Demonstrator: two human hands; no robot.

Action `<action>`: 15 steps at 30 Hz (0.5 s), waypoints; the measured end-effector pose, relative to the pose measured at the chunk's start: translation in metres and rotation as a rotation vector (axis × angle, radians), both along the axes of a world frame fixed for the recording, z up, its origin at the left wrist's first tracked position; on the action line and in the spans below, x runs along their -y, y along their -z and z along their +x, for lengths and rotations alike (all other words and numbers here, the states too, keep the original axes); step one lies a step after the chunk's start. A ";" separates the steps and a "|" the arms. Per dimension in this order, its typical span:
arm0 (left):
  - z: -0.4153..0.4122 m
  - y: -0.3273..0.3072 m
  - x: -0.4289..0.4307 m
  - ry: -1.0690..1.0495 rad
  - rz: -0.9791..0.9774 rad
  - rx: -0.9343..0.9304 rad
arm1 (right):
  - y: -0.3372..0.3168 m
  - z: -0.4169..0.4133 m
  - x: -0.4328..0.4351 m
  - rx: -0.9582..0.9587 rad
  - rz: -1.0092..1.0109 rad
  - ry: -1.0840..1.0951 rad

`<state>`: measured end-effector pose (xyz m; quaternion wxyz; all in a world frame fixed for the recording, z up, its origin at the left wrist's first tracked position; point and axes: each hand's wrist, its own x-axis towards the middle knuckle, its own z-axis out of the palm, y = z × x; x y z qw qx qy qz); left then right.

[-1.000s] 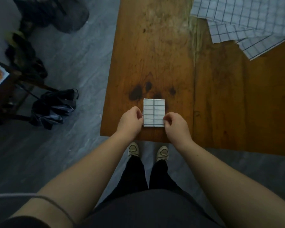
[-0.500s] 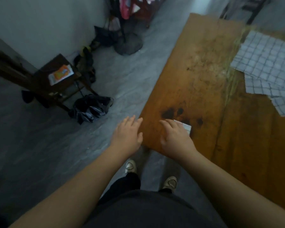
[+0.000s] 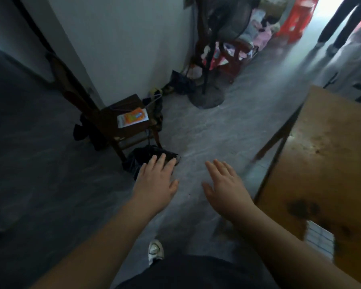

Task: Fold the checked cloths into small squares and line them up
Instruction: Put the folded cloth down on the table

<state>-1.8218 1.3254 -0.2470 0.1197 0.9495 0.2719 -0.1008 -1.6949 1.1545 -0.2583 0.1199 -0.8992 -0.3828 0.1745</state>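
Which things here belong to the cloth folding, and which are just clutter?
Job: folded cloth; table; left hand and right hand, both empty, over the floor.
Lying about: chair; orange packet; black bag; fan; red stool.

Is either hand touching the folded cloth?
No: left hand and right hand hover open over the floor, cloth lies on the table.
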 end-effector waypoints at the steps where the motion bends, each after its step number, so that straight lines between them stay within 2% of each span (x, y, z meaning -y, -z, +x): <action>1: -0.007 -0.001 -0.025 -0.027 -0.002 -0.002 | 0.001 -0.004 -0.025 0.001 -0.002 -0.005; 7: -0.011 -0.005 -0.113 -0.114 -0.096 0.005 | 0.000 -0.006 -0.125 -0.010 -0.002 -0.004; 15: 0.080 -0.003 -0.157 0.017 -0.095 -0.026 | -0.003 0.073 -0.153 -0.019 0.034 0.095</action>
